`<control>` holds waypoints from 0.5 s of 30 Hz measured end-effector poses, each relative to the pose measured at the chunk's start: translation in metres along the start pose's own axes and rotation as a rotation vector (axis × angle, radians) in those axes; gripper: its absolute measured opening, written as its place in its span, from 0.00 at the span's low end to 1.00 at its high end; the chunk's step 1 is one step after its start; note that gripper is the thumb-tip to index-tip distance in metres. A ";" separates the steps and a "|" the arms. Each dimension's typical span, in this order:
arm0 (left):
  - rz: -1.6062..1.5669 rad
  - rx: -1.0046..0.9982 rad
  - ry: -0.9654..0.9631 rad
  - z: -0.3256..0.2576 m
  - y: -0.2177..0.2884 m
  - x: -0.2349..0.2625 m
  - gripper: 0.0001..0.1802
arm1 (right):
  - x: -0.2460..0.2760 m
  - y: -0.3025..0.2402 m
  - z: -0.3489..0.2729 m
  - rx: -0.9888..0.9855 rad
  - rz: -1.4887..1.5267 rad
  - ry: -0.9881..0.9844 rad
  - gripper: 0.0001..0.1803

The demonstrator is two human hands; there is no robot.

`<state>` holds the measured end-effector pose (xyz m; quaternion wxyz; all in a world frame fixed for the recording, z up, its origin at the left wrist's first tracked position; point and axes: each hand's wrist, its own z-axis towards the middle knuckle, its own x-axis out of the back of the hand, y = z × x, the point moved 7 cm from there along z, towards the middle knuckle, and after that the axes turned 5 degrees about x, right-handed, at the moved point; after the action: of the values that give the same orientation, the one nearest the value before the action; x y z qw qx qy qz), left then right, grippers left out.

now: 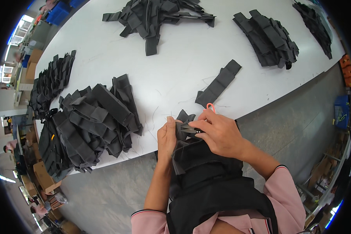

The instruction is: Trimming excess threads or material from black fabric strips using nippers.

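Inside left grip point(167, 139), dark cloth point(180, 134) sits beside right grip's point(222, 134) snips point(191, 130).

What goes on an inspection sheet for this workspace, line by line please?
Surface: white table, loose threads on it.
Job's things: dark fabric piece; snips with a pinkish-orange loop.
Clutter: piles of dark strips; one lone strip.
Hands: left hand grips the fabric piece; right hand holds the snips against it.
Cables: nothing seen.
Surroundings: grey floor; blue basket right; cardboard box left.
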<state>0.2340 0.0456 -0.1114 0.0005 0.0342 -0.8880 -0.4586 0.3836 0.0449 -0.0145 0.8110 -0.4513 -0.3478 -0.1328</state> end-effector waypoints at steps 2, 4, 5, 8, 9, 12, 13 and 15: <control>-0.027 0.014 -0.004 -0.004 0.003 -0.004 0.27 | 0.000 0.000 -0.001 -0.002 0.002 0.015 0.17; -0.035 0.022 -0.009 -0.004 0.001 -0.005 0.27 | 0.001 0.000 -0.001 0.000 0.003 0.030 0.18; -0.043 0.029 -0.015 -0.004 0.000 -0.005 0.26 | 0.002 0.000 -0.002 -0.011 -0.018 0.038 0.17; -0.029 0.030 -0.035 -0.007 0.004 -0.008 0.26 | 0.001 0.000 -0.007 -0.011 -0.046 0.063 0.16; -0.029 0.030 -0.037 -0.007 0.004 -0.009 0.26 | 0.000 0.000 -0.009 0.001 -0.057 0.080 0.16; -0.016 0.065 -0.049 -0.006 -0.001 -0.010 0.25 | 0.002 0.001 -0.012 -0.016 -0.100 0.139 0.15; -0.024 0.067 -0.048 -0.005 -0.003 -0.010 0.25 | 0.003 0.001 -0.014 -0.015 -0.100 0.139 0.15; -0.031 0.069 -0.046 -0.005 -0.005 -0.010 0.25 | 0.006 0.006 -0.017 -0.101 0.037 0.160 0.17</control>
<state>0.2448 0.0395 -0.1124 -0.0285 0.0375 -0.9024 -0.4284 0.3990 0.0344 -0.0202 0.8146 -0.4861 -0.2663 -0.1708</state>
